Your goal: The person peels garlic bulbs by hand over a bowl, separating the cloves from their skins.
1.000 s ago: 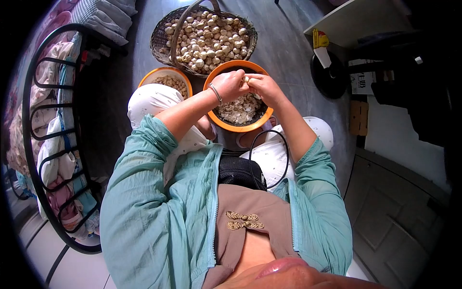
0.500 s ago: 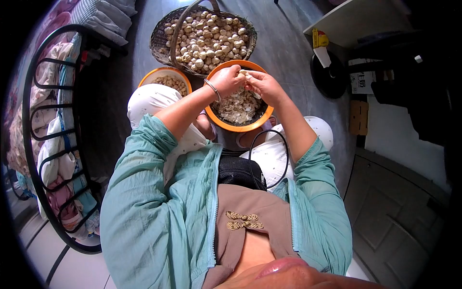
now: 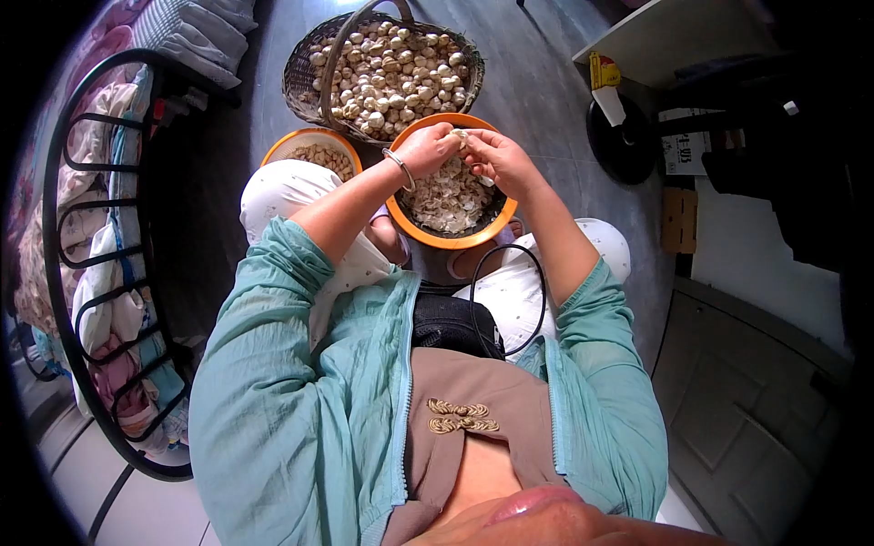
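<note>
Over an orange-rimmed basin filled with garlic skins, my two hands meet. My left hand, with a bracelet at the wrist, is closed around a small pale piece of garlic. The fingertips of my right hand pinch at the same piece from the other side. My fingers cover most of it, so whether it is a clove or part of a bulb does not show. Left of the basin, a smaller orange-rimmed bowl holds garlic cloves.
A wicker basket full of garlic bulbs stands behind the basin. My knees flank the basin, and a black cable loop lies on my lap. A black metal rail with cloth is at left; a cardboard box stands at right.
My right hand has shifted slightly, its fingers now lower and more curled beside the garlic. My left hand stays nearly in place, and the containers have not moved.
</note>
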`<act>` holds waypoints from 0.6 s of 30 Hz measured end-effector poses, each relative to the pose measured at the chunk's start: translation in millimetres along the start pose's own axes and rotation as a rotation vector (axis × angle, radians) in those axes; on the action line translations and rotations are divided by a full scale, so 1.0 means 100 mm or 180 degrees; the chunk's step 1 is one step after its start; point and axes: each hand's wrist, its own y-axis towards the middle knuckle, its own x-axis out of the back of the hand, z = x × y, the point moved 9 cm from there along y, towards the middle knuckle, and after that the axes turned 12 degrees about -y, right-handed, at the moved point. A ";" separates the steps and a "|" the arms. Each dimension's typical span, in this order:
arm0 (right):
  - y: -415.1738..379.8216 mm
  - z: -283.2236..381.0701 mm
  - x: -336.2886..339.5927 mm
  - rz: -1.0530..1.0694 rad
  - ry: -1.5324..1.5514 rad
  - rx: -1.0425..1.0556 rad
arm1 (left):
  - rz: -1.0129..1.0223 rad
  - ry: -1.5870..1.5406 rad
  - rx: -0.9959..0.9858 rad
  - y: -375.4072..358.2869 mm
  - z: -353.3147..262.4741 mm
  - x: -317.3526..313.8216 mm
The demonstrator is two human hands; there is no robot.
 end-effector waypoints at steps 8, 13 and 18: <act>0.02 0.04 0.02 -0.0012 -0.0065 0.0112 | 0.0239 -0.1367 0.0760 -0.03 0.19 -0.11; 0.05 0.15 0.05 -0.0434 -0.1482 0.0670 | 0.0518 -0.1622 0.0971 -0.09 0.18 -0.16; 0.10 0.13 0.14 -0.0790 -0.1737 0.0986 | 0.0578 -0.1957 0.0966 -0.12 0.05 -0.20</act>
